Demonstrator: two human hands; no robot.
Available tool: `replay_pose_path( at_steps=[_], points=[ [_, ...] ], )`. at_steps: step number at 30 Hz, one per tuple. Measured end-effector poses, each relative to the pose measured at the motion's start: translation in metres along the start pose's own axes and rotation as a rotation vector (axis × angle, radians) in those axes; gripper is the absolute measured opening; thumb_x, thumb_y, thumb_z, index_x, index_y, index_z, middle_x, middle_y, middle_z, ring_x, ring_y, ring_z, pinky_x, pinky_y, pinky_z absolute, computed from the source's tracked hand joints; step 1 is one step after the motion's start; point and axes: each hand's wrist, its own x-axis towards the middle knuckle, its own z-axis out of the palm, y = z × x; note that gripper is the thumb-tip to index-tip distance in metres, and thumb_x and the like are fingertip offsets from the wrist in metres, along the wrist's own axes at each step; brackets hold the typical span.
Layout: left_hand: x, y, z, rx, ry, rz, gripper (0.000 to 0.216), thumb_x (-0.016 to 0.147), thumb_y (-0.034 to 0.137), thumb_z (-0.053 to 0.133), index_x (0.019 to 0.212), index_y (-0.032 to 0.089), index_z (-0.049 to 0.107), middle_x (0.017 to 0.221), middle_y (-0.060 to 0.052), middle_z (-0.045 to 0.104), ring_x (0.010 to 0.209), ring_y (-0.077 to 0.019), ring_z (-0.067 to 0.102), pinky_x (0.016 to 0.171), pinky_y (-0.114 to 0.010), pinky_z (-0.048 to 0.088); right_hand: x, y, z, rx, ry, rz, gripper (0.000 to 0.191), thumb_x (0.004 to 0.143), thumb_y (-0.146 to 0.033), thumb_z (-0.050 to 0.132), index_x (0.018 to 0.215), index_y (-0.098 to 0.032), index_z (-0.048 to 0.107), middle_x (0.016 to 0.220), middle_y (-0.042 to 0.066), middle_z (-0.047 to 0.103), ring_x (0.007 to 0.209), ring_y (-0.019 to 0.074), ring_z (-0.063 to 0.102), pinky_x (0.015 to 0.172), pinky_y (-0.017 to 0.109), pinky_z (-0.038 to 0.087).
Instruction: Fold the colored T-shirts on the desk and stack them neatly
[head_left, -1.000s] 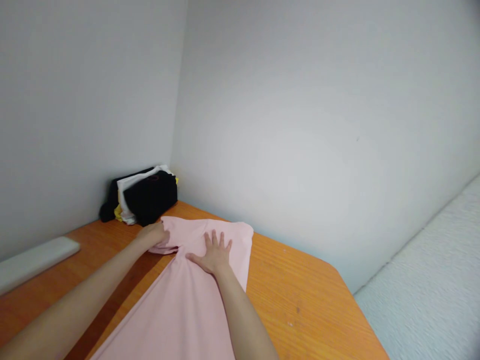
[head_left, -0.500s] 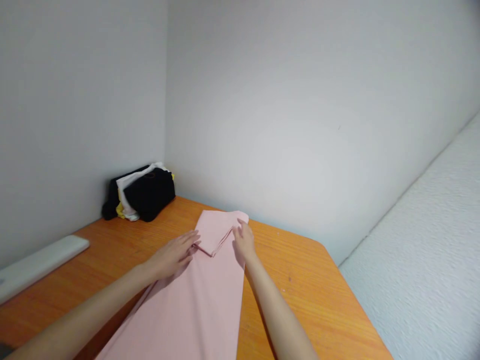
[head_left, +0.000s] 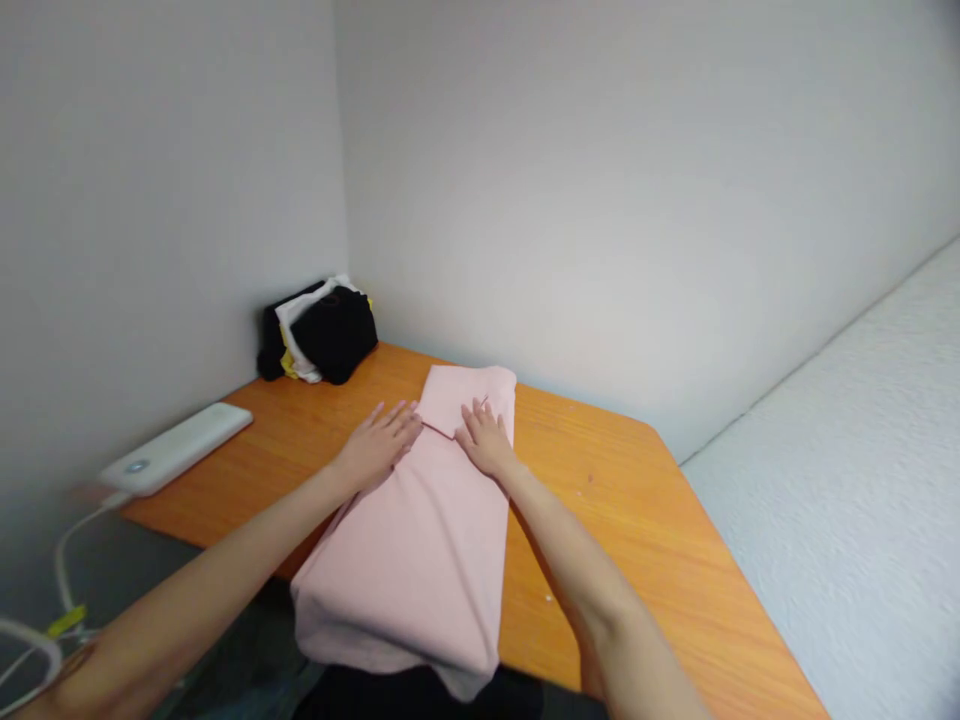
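Observation:
A pink garment (head_left: 427, 540) lies lengthwise on the wooden table, folded into a long strip; its near end hangs over the front edge. The far end is turned back on itself, and the flap comes to a point between my hands. My left hand (head_left: 382, 442) rests flat on the left side of the cloth by the flap's edge, fingers stretched out. Fingers spread, my right hand (head_left: 484, 440) presses on the right side of the flap, covering part of its edge. Neither hand grips the fabric.
Folded black, white and yellow clothes (head_left: 330, 330) are piled in the far left corner against the wall. At the table's left edge lies a white power bank (head_left: 180, 450) with a white cable (head_left: 64, 565) plugged in. The wooden table (head_left: 622, 510) meets walls behind.
The view has tilted down, bringing the garment's overhanging end and the cable into sight. My right hand has come down flat onto the flap; my left hand stays by its left edge.

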Motion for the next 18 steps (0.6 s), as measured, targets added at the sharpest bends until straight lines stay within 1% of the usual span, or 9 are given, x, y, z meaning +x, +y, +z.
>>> replay_pose_path(
  at_steps=[1,3,5,7,10,11,13,16,18],
  points=[
    [-0.016,0.01,-0.006,-0.032,0.057,-0.034,0.045,0.098,0.028,0.04,0.141,0.017,0.049,0.156,-0.014,0.038,0.144,-0.0296,0.034,0.118,-0.05,0.024,-0.016,-0.005,-0.007,0.057,0.071,-0.01,0.059,0.099,-0.043,0.039,0.151,-0.017,0.036,0.161,0.014,0.025,0.149,0.028,0.02,0.118,0.05,0.019],
    [-0.063,0.027,-0.017,-0.139,0.202,-0.114,0.036,0.099,0.035,0.041,0.126,0.015,0.056,0.137,-0.016,0.056,0.128,-0.0279,0.05,0.108,-0.043,0.038,-0.065,-0.017,-0.022,0.198,0.189,-0.04,0.049,0.096,-0.037,0.043,0.139,-0.015,0.049,0.146,0.016,0.048,0.135,0.0246,0.043,0.11,0.042,0.034],
    [-0.124,0.04,-0.021,-0.254,0.34,-0.2,0.025,0.099,0.037,0.043,0.104,0.018,0.059,0.105,-0.01,0.065,0.103,-0.0246,0.06,0.094,-0.038,0.046,-0.133,-0.031,-0.036,0.33,0.205,-0.041,0.031,0.096,-0.037,0.044,0.114,-0.019,0.063,0.113,0.01,0.067,0.106,0.0203,0.061,0.094,0.034,0.045],
    [-0.183,0.047,-0.015,-0.317,0.422,-0.293,0.021,0.098,0.037,0.045,0.093,0.021,0.057,0.091,-0.006,0.062,0.09,-0.0234,0.06,0.088,-0.038,0.046,-0.206,-0.046,-0.043,0.411,0.114,0.053,0.034,0.099,-0.041,0.041,0.086,-0.02,0.065,0.084,0.005,0.068,0.081,0.0173,0.063,0.078,0.03,0.046],
    [-0.242,0.048,0.011,-0.427,0.448,-0.436,0.025,0.096,0.043,0.046,0.095,0.021,0.058,0.095,-0.006,0.061,0.092,-0.0243,0.06,0.09,-0.04,0.047,-0.296,-0.062,-0.033,0.536,-0.15,0.265,0.048,0.1,-0.047,0.036,0.073,-0.019,0.065,0.066,0.003,0.065,0.063,0.0156,0.061,0.064,0.027,0.044],
    [-0.251,0.048,0.023,-0.487,0.426,-0.481,0.029,0.095,0.047,0.046,0.099,0.021,0.059,0.1,-0.007,0.062,0.097,-0.0253,0.06,0.092,-0.041,0.047,-0.316,-0.066,-0.023,0.558,-0.192,0.331,0.05,0.1,-0.049,0.037,0.074,-0.019,0.067,0.065,0.003,0.066,0.063,0.0164,0.062,0.063,0.028,0.044],
    [-0.253,0.048,0.043,-0.634,0.368,-0.577,0.042,0.09,0.057,0.05,0.109,0.02,0.059,0.113,-0.009,0.063,0.108,-0.0275,0.059,0.098,-0.042,0.047,-0.336,-0.069,0.0,0.587,-0.129,0.433,0.048,0.097,-0.053,0.04,0.087,-0.019,0.072,0.079,0.007,0.071,0.075,0.02,0.066,0.071,0.03,0.047],
    [-0.236,0.053,0.054,-0.846,0.237,-0.709,0.058,0.078,0.067,0.058,0.109,0.018,0.06,0.112,-0.01,0.067,0.106,-0.0294,0.063,0.098,-0.045,0.049,-0.328,-0.074,0.032,0.729,0.11,0.48,0.05,0.091,-0.057,0.051,0.117,-0.018,0.068,0.113,0.013,0.069,0.105,0.0249,0.064,0.09,0.036,0.048],
    [-0.224,0.055,0.044,-0.977,0.15,-0.758,0.061,0.07,0.07,0.063,0.099,0.017,0.062,0.1,-0.01,0.07,0.097,-0.0302,0.066,0.093,-0.045,0.052,-0.31,-0.081,0.043,0.893,0.167,0.471,0.054,0.086,-0.06,0.057,0.119,-0.017,0.067,0.12,0.013,0.066,0.111,0.0262,0.061,0.095,0.038,0.047]
  ],
)
